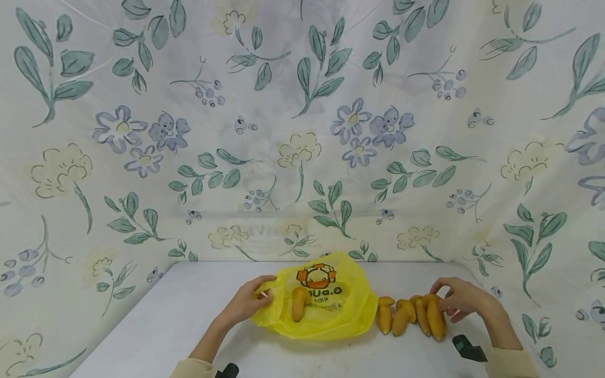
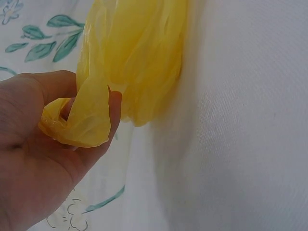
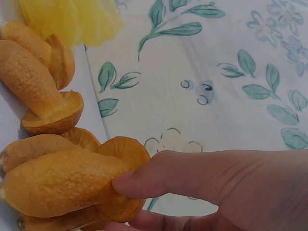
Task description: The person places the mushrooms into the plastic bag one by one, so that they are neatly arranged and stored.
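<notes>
Flowered cloth [image 1: 302,126] hangs behind the white table [image 1: 142,325], as I watch from far away. Near the middle of the table, toward its far edge, the left hand [image 1: 244,302] pinches the border of a yellow bag [image 1: 352,315] between thumb and fingers. I judge this bag very light, soft and a little slippery; a gathered fold is better to hold, because one thin layer may tear. A single mushroom [image 1: 299,306] shows within the outline of the bag; if it is fully inside, I cannot tell. Further right, several mushrooms [image 1: 400,318] lie in a row between the bag and the table's right edge, caps mostly toward the far edge. At the row's right end, the right hand [image 1: 465,297] grasps the end mushroom [image 3: 62,183], with the thumb near where cap meets stem. I expect it light, rather firm, with bumpy skin against slipping. Its cap may be fragile, so I would take the thick stem, without hard squeezing.
</notes>
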A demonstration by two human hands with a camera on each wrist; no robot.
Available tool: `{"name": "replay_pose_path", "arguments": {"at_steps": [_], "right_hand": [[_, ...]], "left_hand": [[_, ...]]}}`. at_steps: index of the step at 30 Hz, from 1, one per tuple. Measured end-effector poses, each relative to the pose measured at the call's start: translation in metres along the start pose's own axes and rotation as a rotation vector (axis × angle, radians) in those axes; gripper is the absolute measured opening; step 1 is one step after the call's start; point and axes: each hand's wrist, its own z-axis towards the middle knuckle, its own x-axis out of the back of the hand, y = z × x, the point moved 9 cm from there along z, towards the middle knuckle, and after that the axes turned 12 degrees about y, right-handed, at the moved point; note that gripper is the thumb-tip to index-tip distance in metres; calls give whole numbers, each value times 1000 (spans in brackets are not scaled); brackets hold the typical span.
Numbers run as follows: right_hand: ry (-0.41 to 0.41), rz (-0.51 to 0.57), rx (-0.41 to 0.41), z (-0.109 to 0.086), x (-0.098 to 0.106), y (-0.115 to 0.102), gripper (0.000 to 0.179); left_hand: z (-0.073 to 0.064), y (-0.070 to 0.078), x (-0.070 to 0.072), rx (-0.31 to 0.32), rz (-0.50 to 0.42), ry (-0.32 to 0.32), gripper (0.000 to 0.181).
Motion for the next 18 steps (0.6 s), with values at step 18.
{"name": "replay_pose_path", "arguments": {"at_steps": [18], "right_hand": [[49, 9, 29, 2, 4, -1, 36]], "left_hand": [[1, -4, -1, 15, 8, 6, 48]]}}
